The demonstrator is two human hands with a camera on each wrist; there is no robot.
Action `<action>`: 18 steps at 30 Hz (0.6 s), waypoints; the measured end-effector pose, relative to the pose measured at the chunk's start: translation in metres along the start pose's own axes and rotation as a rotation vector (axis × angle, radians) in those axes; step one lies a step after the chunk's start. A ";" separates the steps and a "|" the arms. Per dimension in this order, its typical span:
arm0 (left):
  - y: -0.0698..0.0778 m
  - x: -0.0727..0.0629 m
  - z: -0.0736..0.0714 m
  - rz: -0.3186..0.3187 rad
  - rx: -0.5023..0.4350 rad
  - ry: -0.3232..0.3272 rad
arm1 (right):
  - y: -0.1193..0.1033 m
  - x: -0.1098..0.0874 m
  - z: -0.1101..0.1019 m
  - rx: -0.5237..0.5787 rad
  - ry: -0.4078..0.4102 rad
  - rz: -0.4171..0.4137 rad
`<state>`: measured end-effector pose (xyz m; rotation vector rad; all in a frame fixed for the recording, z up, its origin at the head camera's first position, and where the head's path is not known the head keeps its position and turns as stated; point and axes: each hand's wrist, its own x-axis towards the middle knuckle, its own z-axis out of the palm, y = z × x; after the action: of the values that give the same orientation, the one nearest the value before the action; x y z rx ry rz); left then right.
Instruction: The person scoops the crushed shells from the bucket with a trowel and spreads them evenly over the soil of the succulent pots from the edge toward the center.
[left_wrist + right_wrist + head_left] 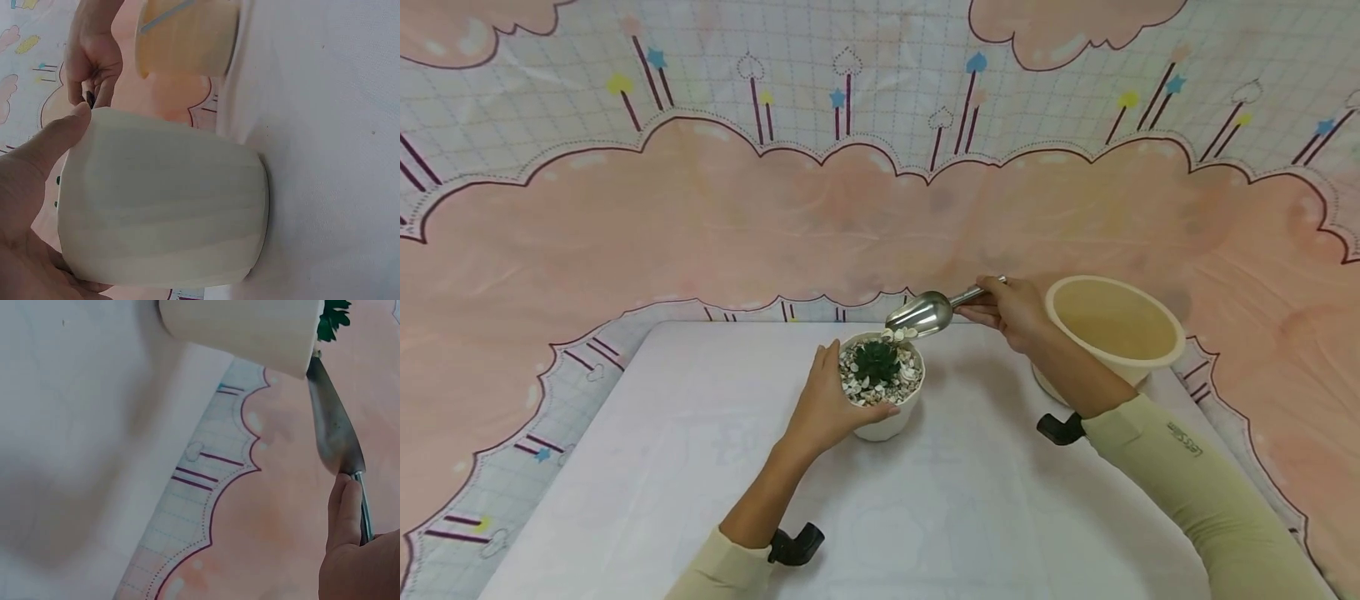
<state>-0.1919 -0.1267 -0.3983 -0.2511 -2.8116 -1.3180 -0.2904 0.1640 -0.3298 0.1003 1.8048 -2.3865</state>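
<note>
A white plant pot (pixel 883 427) stands on the table, filled with pale pebbles (pixel 907 379) around a small green succulent (pixel 876 361). My left hand (pixel 835 400) grips the pot's rim from the left, thumb at the near side and fingers at the far side. In the left wrist view the pot (pixel 165 200) fills the middle, with the thumb on its rim. My right hand (pixel 1011 312) holds a metal scoop (pixel 922 314) by its handle. The scoop's lip is tilted down at the pot's far right rim, with several white pebbles (pixel 900 334) at its mouth.
A larger cream bucket (pixel 1165 364) stands at the table's right side, partly behind my right forearm. The white table (pixel 700 467) ends at a patterned cloth (pixel 850 217) just behind the pot. A black wrist mount (pixel 797 546) juts from each wrist.
</note>
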 end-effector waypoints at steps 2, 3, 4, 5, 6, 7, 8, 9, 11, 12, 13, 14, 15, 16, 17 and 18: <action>0.000 0.001 0.001 -0.001 0.006 0.002 | -0.001 0.000 -0.003 -0.005 0.008 0.004; -0.001 0.002 0.001 -0.002 0.009 0.001 | -0.002 0.000 -0.004 -0.006 0.012 0.006; -0.001 0.002 0.001 -0.002 0.010 0.002 | -0.003 -0.001 -0.005 -0.009 0.018 0.004; -0.001 0.003 0.001 -0.001 0.013 0.003 | -0.004 -0.001 -0.007 -0.002 0.019 0.001; -0.001 0.003 0.001 -0.002 0.013 0.001 | -0.004 -0.001 -0.008 -0.003 0.024 -0.002; -0.001 0.004 0.001 -0.001 0.013 0.001 | -0.004 -0.002 -0.009 -0.006 0.026 -0.006; -0.001 0.004 0.001 0.001 0.014 0.001 | -0.005 -0.002 -0.010 -0.009 0.030 -0.009; -0.001 0.005 0.001 0.000 0.014 -0.001 | -0.005 -0.003 -0.011 -0.011 0.032 -0.011; -0.001 0.005 0.001 0.002 0.014 -0.004 | -0.006 -0.004 -0.012 -0.013 0.035 -0.014; 0.000 0.005 0.001 0.001 0.013 -0.006 | -0.006 -0.004 -0.013 -0.016 0.038 -0.015; 0.000 0.005 0.000 0.000 0.012 -0.008 | -0.007 -0.005 -0.014 -0.014 0.035 -0.016; 0.000 0.005 0.000 0.000 0.011 -0.008 | -0.007 -0.006 -0.015 -0.010 0.033 -0.016; 0.001 0.005 0.000 -0.001 0.009 -0.009 | -0.007 -0.006 -0.016 -0.007 0.030 -0.016; 0.001 0.004 0.000 -0.001 0.009 -0.009 | -0.007 -0.007 -0.016 -0.002 0.028 -0.015; 0.001 0.004 0.000 0.000 0.009 -0.010 | -0.008 -0.007 -0.017 0.001 0.026 -0.012; 0.002 0.004 0.000 0.000 0.009 -0.010 | -0.008 -0.007 -0.017 0.005 0.023 -0.008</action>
<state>-0.1959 -0.1254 -0.3963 -0.2584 -2.8251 -1.3073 -0.2850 0.1831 -0.3260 0.1219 1.8126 -2.4059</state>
